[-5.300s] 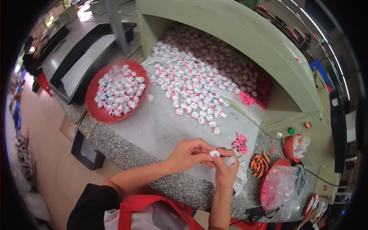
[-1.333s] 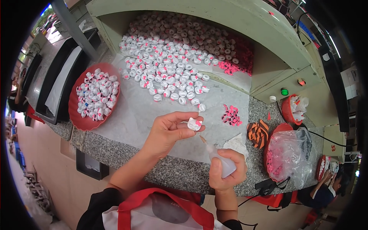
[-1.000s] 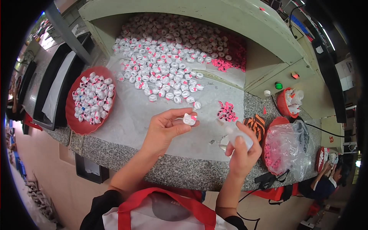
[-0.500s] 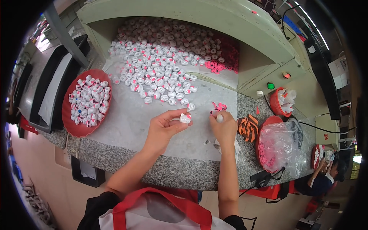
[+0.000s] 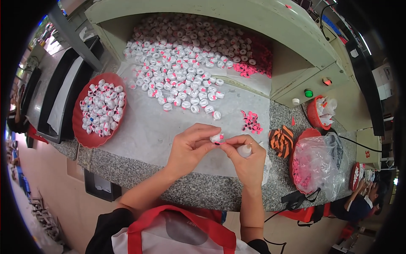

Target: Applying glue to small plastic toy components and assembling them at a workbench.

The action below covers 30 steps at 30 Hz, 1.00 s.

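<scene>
Between the thumb and fingers of my left hand is a small rounded white piece with pink on it. My right hand pinches a small pink-and-black piece against its lower side; whether the two are stuck together I cannot tell. A small whitish squeeze bottle is tucked in the same right hand. Just beyond my hands lies a loose cluster of flat pink-and-black pieces. A large heap of similar white pieces spreads over the white sheet.
A red scalloped bowl of white pieces stands at the left. Over the heap arches a pale green metal housing. To the right are a striped cloth, a red basket and a plastic bag. A co-worker sits far right.
My right hand has moved left from the pink pieces, bringing one to the white piece in my left hand. My left hand has shifted slightly right. The whole view has shifted a little.
</scene>
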Each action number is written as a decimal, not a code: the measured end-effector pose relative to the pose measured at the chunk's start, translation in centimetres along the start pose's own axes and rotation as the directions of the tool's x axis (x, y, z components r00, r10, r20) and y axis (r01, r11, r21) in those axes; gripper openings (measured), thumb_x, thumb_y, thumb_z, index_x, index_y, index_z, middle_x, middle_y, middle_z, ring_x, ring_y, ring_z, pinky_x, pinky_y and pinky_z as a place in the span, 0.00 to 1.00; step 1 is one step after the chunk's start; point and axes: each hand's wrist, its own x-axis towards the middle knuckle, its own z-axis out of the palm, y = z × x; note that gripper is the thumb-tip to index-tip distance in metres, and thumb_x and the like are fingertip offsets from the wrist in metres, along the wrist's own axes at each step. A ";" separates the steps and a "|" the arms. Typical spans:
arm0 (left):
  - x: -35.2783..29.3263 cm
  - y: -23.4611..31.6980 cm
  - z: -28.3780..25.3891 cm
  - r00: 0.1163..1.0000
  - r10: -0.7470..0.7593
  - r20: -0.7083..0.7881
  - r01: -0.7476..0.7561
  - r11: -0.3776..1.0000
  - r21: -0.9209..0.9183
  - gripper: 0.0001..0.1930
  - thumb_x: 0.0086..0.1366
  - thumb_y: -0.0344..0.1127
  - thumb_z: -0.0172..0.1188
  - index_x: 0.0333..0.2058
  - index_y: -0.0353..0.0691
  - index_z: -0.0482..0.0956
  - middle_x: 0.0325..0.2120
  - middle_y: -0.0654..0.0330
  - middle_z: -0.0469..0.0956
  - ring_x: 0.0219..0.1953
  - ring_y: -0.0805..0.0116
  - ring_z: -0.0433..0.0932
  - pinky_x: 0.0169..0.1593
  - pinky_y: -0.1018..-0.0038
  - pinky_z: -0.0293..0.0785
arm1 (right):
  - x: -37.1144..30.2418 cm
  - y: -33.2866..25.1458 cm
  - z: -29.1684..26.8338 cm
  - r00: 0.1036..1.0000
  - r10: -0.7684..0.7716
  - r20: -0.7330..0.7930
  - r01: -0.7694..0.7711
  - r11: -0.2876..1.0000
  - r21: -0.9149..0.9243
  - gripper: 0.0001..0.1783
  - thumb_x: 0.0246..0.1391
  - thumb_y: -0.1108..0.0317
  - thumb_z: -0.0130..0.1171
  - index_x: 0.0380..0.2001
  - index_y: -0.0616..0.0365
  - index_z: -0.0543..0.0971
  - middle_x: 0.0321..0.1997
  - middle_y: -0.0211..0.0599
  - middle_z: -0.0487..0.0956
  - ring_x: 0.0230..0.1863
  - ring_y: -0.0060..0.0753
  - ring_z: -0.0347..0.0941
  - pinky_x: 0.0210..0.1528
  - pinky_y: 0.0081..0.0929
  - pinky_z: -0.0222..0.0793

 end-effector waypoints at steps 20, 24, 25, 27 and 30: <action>-0.2 0.1 0.5 1.000 -0.010 -0.011 0.008 0.992 -0.124 0.13 0.54 0.20 0.52 0.41 0.29 0.72 0.38 0.53 0.72 0.39 0.66 0.73 0.44 0.73 0.71 | 0.0 1.2 -0.1 0.998 -0.054 0.032 0.053 0.997 0.052 0.09 0.38 0.78 0.61 0.27 0.62 0.76 0.24 0.29 0.73 0.25 0.15 0.68 0.27 0.12 0.63; 0.0 0.2 0.3 0.991 -0.135 -0.021 0.128 0.972 -0.196 0.13 0.53 0.20 0.53 0.40 0.28 0.72 0.37 0.54 0.73 0.39 0.68 0.73 0.44 0.75 0.71 | 0.0 0.9 0.0 0.998 0.028 0.050 -0.033 0.995 0.090 0.08 0.38 0.78 0.60 0.27 0.62 0.76 0.24 0.28 0.73 0.25 0.14 0.67 0.26 0.12 0.62; 0.0 0.1 0.3 0.990 -0.138 -0.024 0.131 0.971 -0.201 0.13 0.53 0.20 0.54 0.39 0.28 0.72 0.35 0.55 0.74 0.39 0.69 0.73 0.43 0.75 0.71 | -0.1 0.7 0.1 0.997 0.064 0.046 -0.069 0.993 0.099 0.08 0.39 0.78 0.60 0.27 0.62 0.76 0.24 0.28 0.73 0.25 0.14 0.67 0.26 0.12 0.62; 0.0 0.0 0.3 0.990 -0.142 -0.025 0.134 0.970 -0.204 0.12 0.53 0.20 0.54 0.39 0.29 0.73 0.34 0.56 0.74 0.38 0.69 0.73 0.43 0.76 0.71 | 0.0 0.9 0.5 0.997 0.065 0.043 -0.069 0.993 0.094 0.08 0.39 0.79 0.60 0.27 0.62 0.75 0.24 0.27 0.72 0.24 0.13 0.65 0.25 0.11 0.60; 0.3 -0.3 0.0 0.978 -0.206 -0.045 0.190 0.954 -0.233 0.13 0.53 0.22 0.54 0.40 0.30 0.72 0.32 0.57 0.75 0.36 0.70 0.74 0.41 0.77 0.71 | 0.6 2.3 0.2 0.999 -0.017 0.045 0.014 0.997 0.076 0.08 0.39 0.80 0.59 0.27 0.63 0.74 0.27 0.30 0.72 0.24 0.14 0.65 0.25 0.11 0.60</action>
